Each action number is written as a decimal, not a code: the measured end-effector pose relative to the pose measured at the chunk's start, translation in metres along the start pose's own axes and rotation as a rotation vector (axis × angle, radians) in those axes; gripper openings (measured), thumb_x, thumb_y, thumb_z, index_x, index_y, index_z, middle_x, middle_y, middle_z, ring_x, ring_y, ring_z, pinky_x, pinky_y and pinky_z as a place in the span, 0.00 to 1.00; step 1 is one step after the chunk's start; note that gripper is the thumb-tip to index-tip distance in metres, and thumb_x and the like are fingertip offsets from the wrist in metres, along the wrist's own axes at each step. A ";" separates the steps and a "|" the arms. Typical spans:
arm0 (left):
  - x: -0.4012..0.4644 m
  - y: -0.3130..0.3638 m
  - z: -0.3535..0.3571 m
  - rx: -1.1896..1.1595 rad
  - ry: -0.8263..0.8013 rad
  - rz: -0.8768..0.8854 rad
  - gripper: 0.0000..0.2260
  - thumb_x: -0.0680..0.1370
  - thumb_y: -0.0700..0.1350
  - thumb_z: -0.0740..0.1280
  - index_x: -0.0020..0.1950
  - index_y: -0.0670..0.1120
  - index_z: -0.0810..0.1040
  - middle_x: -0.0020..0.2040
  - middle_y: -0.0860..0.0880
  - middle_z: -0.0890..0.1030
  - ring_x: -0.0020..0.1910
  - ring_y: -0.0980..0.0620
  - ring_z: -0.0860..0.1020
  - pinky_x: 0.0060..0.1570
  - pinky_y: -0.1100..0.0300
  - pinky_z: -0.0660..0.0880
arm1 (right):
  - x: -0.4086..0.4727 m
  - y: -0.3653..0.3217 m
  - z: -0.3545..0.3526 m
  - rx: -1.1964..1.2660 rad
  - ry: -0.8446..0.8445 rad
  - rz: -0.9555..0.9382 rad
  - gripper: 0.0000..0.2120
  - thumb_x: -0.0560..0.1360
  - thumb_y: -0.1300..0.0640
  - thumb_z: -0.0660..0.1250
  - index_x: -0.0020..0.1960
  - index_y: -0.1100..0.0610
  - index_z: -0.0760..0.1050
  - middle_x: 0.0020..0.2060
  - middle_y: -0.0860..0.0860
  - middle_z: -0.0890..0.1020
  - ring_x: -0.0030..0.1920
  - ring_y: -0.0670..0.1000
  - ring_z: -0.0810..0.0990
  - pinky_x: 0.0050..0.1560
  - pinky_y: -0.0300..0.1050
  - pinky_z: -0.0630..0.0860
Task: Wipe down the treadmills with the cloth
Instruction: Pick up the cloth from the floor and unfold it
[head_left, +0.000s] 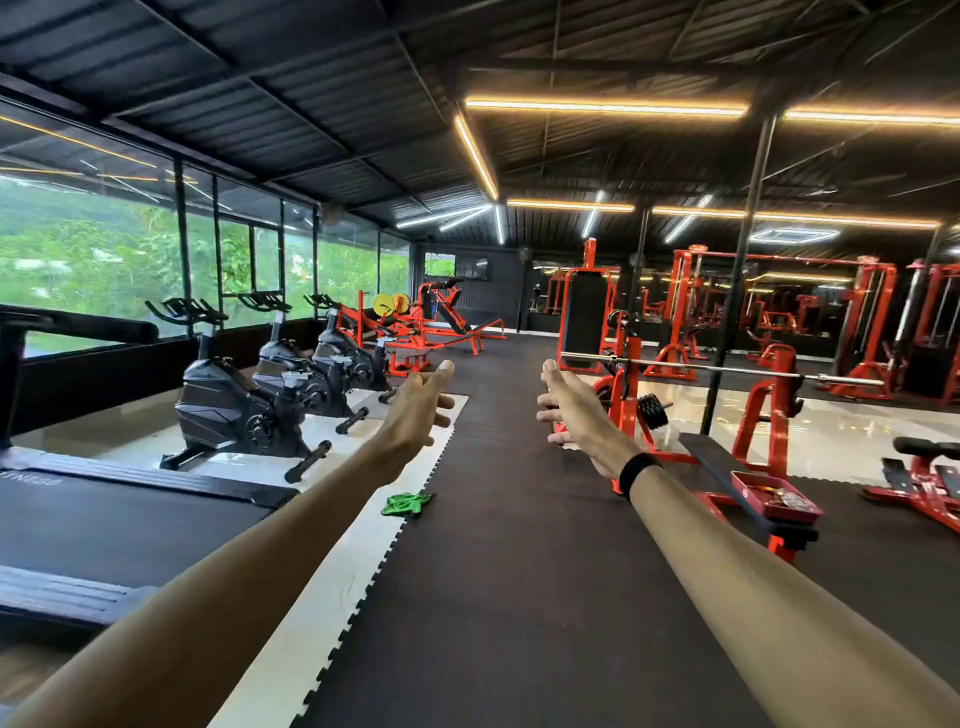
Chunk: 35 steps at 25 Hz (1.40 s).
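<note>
A crumpled green cloth lies on the white floor strip beside the dark rubber mat, just right of the treadmill's rear end. The treadmill fills the lower left, with its black belt and side rail in view. Both my arms are stretched forward at chest height. My left hand is open, palm facing right, fingers apart, holding nothing, well above the cloth. My right hand is open too, palm facing left, with a black band on the wrist.
Several black exercise bikes stand in a row along the windows on the left. An orange bench rack with a barbell and a red tray on its bench are at right. A dark rubber mat runs down the middle.
</note>
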<state>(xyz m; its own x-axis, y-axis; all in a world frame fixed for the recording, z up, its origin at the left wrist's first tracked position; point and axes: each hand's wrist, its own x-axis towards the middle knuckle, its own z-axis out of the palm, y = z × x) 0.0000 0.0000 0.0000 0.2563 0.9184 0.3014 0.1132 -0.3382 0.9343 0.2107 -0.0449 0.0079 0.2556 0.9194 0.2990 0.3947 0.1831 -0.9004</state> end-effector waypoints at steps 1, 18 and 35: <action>0.009 -0.002 -0.004 0.002 0.000 0.007 0.25 0.83 0.62 0.54 0.67 0.43 0.69 0.58 0.44 0.78 0.52 0.46 0.79 0.50 0.47 0.75 | 0.007 -0.001 0.006 -0.023 -0.006 -0.007 0.22 0.81 0.35 0.50 0.63 0.49 0.68 0.63 0.61 0.75 0.63 0.59 0.77 0.62 0.62 0.75; 0.209 -0.123 -0.100 -0.076 -0.073 -0.047 0.18 0.82 0.59 0.58 0.62 0.46 0.72 0.58 0.43 0.79 0.54 0.43 0.79 0.50 0.49 0.74 | 0.206 0.057 0.143 -0.125 -0.009 0.090 0.25 0.80 0.33 0.50 0.66 0.48 0.68 0.60 0.53 0.76 0.59 0.53 0.78 0.58 0.57 0.77; 0.461 -0.291 -0.115 0.028 -0.024 -0.201 0.19 0.82 0.60 0.58 0.64 0.46 0.71 0.57 0.44 0.79 0.55 0.45 0.80 0.52 0.49 0.77 | 0.481 0.211 0.223 -0.041 -0.092 0.193 0.29 0.80 0.34 0.50 0.71 0.52 0.67 0.60 0.55 0.76 0.58 0.54 0.79 0.54 0.54 0.78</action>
<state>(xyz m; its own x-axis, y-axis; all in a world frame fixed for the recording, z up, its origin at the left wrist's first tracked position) -0.0252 0.5451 -0.1113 0.2488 0.9629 0.1047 0.1912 -0.1548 0.9693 0.2201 0.5136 -0.1091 0.2489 0.9643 0.0901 0.3823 -0.0124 -0.9239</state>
